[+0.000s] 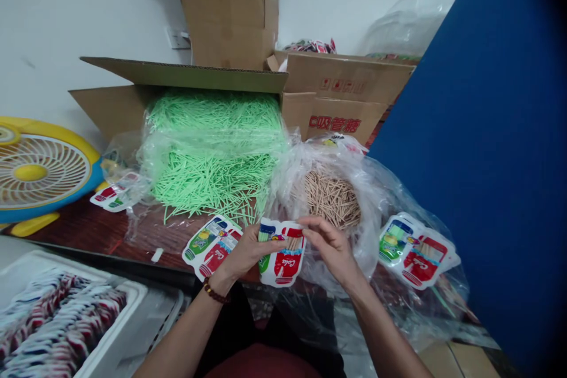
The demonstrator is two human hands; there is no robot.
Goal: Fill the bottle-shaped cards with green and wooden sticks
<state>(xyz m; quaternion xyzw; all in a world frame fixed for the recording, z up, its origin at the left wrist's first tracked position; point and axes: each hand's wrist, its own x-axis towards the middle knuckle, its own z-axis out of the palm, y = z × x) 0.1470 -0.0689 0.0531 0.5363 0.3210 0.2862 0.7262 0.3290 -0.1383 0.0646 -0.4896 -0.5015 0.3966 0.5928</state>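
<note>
even soft daylight, mild glare on plastic, wide-angle bending and dark corners.

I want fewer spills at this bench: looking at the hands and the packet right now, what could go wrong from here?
The tan sticks poke out of the packet's open top, so they may slip out if the left hand tilts it. The right hand works just beside the open bag of tan sticks, which it could snag. The green sticks already spill toward the table edge.

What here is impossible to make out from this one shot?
Head view:
- Right side: blue panel hides everything behind it.
- Packet: print too small to read; left hand and right hand cover its edges.
- White tray: cut off by the bottom-left edge.
- Fan: cropped left.
</note>
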